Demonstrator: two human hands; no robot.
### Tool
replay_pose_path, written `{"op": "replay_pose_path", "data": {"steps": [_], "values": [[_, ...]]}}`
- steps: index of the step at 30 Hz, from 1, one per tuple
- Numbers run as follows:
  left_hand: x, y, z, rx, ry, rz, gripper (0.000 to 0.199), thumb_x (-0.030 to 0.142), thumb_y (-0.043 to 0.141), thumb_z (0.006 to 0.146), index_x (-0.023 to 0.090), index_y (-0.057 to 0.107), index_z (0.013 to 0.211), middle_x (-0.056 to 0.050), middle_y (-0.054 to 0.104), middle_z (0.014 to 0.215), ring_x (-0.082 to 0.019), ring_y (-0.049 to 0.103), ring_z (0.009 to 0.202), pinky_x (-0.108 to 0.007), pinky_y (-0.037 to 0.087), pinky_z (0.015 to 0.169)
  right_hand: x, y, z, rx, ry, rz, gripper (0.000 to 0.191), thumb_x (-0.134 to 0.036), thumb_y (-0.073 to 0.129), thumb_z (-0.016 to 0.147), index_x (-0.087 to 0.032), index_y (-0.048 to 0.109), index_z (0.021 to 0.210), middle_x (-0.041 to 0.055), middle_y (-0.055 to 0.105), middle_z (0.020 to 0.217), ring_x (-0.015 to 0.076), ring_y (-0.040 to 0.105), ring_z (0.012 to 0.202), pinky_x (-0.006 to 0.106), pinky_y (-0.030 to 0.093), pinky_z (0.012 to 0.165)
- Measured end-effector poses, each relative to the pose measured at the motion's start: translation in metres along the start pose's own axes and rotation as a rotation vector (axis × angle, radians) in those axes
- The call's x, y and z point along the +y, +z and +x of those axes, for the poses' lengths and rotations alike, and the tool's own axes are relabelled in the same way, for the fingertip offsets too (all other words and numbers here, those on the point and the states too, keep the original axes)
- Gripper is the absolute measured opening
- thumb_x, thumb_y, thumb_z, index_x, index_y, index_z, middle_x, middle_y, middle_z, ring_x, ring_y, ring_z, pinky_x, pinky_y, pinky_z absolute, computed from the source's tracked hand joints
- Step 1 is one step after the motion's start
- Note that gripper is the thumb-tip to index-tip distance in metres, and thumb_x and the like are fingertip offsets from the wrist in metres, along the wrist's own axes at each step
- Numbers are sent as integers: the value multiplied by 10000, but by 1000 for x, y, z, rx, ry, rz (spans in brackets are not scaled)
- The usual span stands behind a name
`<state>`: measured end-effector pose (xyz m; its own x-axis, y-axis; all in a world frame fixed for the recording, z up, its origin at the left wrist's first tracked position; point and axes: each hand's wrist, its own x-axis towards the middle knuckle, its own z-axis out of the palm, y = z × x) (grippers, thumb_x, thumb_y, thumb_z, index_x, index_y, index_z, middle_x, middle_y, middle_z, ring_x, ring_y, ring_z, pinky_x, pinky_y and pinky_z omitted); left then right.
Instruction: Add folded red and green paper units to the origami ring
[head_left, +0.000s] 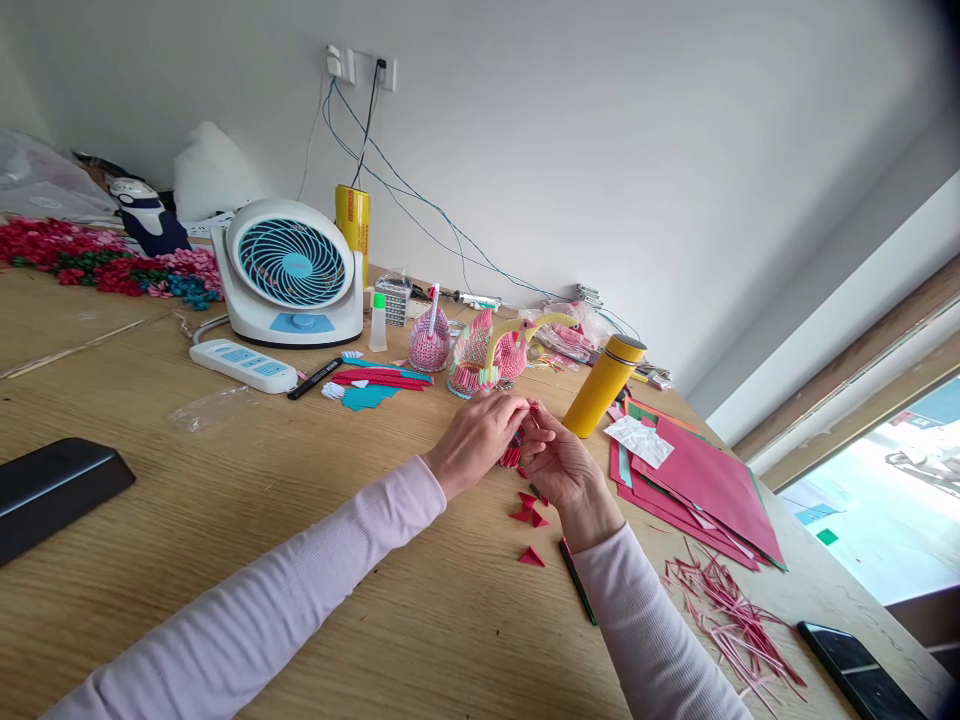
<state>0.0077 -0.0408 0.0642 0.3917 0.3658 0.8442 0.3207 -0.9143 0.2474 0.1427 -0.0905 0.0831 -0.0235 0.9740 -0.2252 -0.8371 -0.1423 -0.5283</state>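
Observation:
My left hand [478, 436] and my right hand [564, 462] meet at the fingertips over the table. Both are closed in a pinch on a small red folded paper piece [533, 408], mostly covered by the fingers. Partly hidden behind them sits a red and green folded-paper model [511, 456]. Several loose red paper triangles [532, 556] lie just below my hands. A dark green pen-like stick [577, 582] rests beside my right wrist. Beyond my hands stand a pink paper swan [430, 340] and a multicoloured paper swan [472, 358].
A yellow flask [605, 385] stands right of my hands, near red paper sheets [705, 470] and thin red paper strips [731, 625]. A fan [296, 270], power strip [244, 366], black cutter [315, 379] and glue bottle [378, 325] are at left. A phone [859, 672] lies front right.

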Motion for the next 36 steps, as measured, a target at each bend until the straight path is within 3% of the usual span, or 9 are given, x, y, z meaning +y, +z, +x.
{"op": "replay_pose_path", "data": {"steps": [8, 15, 23, 29, 36], "values": [[-3, -3, 0, -5, 34, 46, 208, 227, 431, 991, 180, 629, 946, -66, 708, 896, -182, 653, 840, -326, 498, 824, 6, 0, 1, 12, -70, -66, 94, -103, 678, 854, -179, 623, 854, -67, 674, 658, -13, 477, 364, 66, 428, 366], [-6, -7, 2, 6, 94, 151, 182, 214, 460, 963, 177, 625, 893, -52, 698, 805, -176, 626, 763, -313, 471, 784, 11, 3, 1, 68, -28, -21, 70, -126, 650, 886, -181, 630, 847, -66, 668, 641, -6, 482, 363, 75, 437, 371], [-12, -7, 0, -4, 87, 37, 198, 228, 460, 975, 197, 647, 917, -49, 726, 884, -173, 657, 825, -318, 449, 825, 14, 7, -1, 99, -37, 14, 77, -104, 640, 887, -176, 625, 863, -77, 640, 610, -5, 464, 349, 77, 422, 352], [-14, -5, -2, 48, 124, 86, 132, 212, 511, 943, 183, 626, 885, -38, 713, 817, -166, 646, 754, -308, 445, 764, 14, 11, -4, 135, 3, 65, 172, -140, 478, 993, -162, 612, 888, -54, 657, 616, -1, 440, 316, 94, 409, 336], [-20, -1, -6, 83, 205, 222, 114, 177, 496, 952, 177, 587, 882, -16, 692, 800, -157, 628, 723, -287, 461, 728, 14, 9, -4, 135, 1, 15, 237, -132, 424, 1007, -154, 617, 871, -34, 676, 623, -5, 415, 302, 92, 389, 330]]}}
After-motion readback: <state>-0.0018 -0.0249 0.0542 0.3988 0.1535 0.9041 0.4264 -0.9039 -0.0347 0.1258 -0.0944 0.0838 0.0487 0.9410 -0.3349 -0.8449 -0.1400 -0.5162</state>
